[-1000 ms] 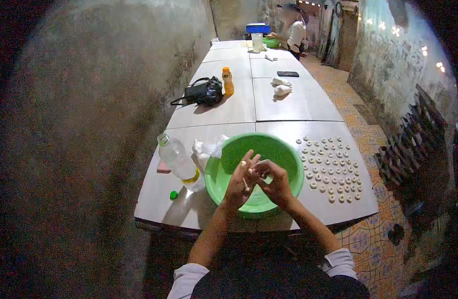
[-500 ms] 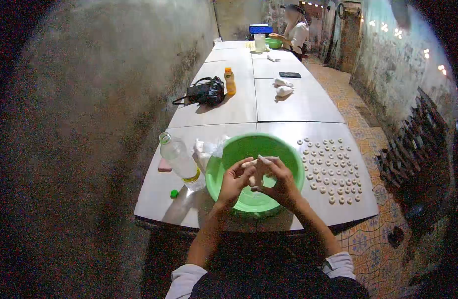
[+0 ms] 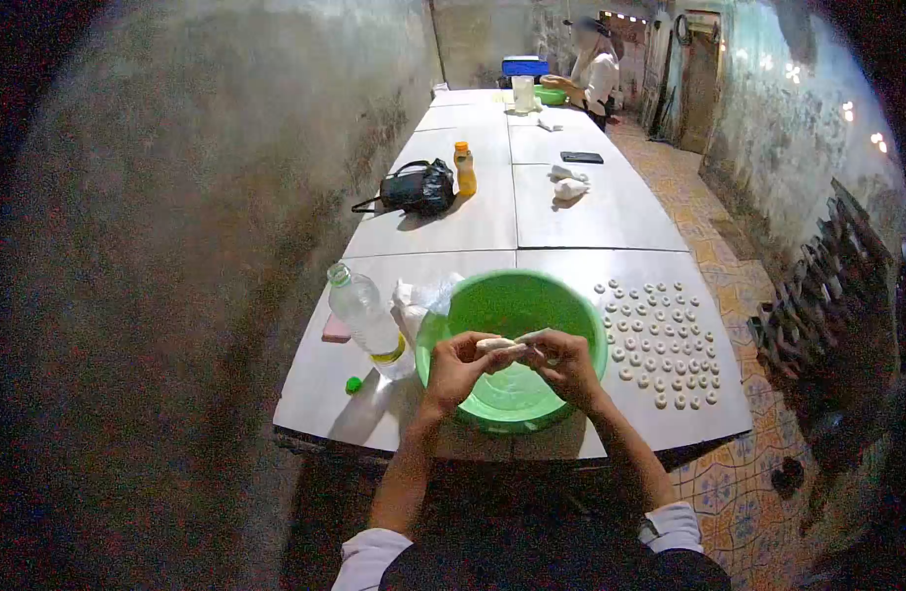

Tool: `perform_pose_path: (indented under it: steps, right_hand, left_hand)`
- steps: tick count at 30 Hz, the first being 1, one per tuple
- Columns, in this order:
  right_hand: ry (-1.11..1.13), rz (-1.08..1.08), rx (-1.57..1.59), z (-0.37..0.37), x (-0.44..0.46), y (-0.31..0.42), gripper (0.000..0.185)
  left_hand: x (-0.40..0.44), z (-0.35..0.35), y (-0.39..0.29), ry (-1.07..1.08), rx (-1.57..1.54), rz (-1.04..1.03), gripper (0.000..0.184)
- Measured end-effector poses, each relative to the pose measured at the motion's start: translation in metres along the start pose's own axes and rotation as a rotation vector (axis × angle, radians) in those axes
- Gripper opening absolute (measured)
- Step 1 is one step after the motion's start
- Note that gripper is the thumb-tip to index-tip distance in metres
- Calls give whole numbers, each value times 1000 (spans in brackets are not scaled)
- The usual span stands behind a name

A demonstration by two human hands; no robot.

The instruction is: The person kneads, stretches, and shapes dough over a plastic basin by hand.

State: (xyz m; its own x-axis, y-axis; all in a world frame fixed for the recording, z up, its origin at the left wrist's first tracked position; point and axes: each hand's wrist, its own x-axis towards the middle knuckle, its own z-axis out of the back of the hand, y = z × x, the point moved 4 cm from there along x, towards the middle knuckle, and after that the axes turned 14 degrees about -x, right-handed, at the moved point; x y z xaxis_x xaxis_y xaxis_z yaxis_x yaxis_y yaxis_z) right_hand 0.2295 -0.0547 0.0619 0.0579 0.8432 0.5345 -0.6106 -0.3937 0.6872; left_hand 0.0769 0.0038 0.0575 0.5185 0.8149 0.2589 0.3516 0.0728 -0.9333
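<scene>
Above a green basin (image 3: 532, 286), my left hand (image 3: 458, 372) and my right hand (image 3: 563, 366) meet at the fingertips. Between them is a small pale strip of what looks like dough (image 3: 496, 345), pinched by the fingers of both hands. Part of the strip is covered by my fingers. White residue coats the basin's bottom. To the right of the basin, several small pale dough rings (image 3: 660, 347) lie in rows on the white table (image 3: 611, 222).
Left of the basin stand a clear plastic bottle (image 3: 369, 313), its green cap (image 3: 354, 385) and a white plastic bag (image 3: 411, 305). Farther off are a black bag (image 3: 419, 187), an orange-capped bottle (image 3: 465, 169), white bundles (image 3: 569, 187) and a phone (image 3: 581, 158). A person (image 3: 596, 79) works at the far end.
My hands have come closer together and turned, with the dough strip now stretched level between the fingertips. The view has shifted slightly, so the table sits a little lower and farther right.
</scene>
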Motion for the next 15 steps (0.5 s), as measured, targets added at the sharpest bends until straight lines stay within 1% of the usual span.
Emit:
perform_pose_path:
  steps: [1, 2, 3, 4, 5, 7, 9, 11, 12, 13, 15]
  right_hand:
    - [29, -49, 112, 0, -1, -4, 16]
    - [79, -102, 163, 1, -2, -5, 17]
    - [75, -102, 165, 3, -4, -6, 17]
    - [101, -135, 265, 4, -5, -8, 18]
    - [126, -167, 366, 4, -4, -7, 18]
    - [114, -176, 367, 8, -5, -2, 15]
    - [110, -225, 384, 11, -4, -3, 17]
    - [128, -228, 374, 13, -1, -4, 16]
    - [99, -238, 389, 13, -1, -5, 16]
    - [72, -251, 403, 11, -1, -7, 16]
    - [44, -277, 436, 7, 4, -6, 17]
  left_hand:
    - [-1, 2, -1, 1, 2, -3, 22]
    - [-1, 4, -3, -7, -9, -10, 21]
    - [-2, 6, -4, -14, -20, -16, 20]
    - [0, 12, -5, -9, 119, -16, 19]
    - [0, 14, -5, -1, 122, -18, 19]
    - [-2, 18, -3, -27, -18, 55, 18]
    - [-5, 21, -6, -42, -10, 35, 18]
    - [-6, 26, -11, -58, -18, 31, 18]
    - [-9, 28, -13, -96, -12, 7, 20]
    - [-10, 31, -15, -101, -7, 12, 20]
    - [-12, 40, -17, -182, 68, 76, 22]
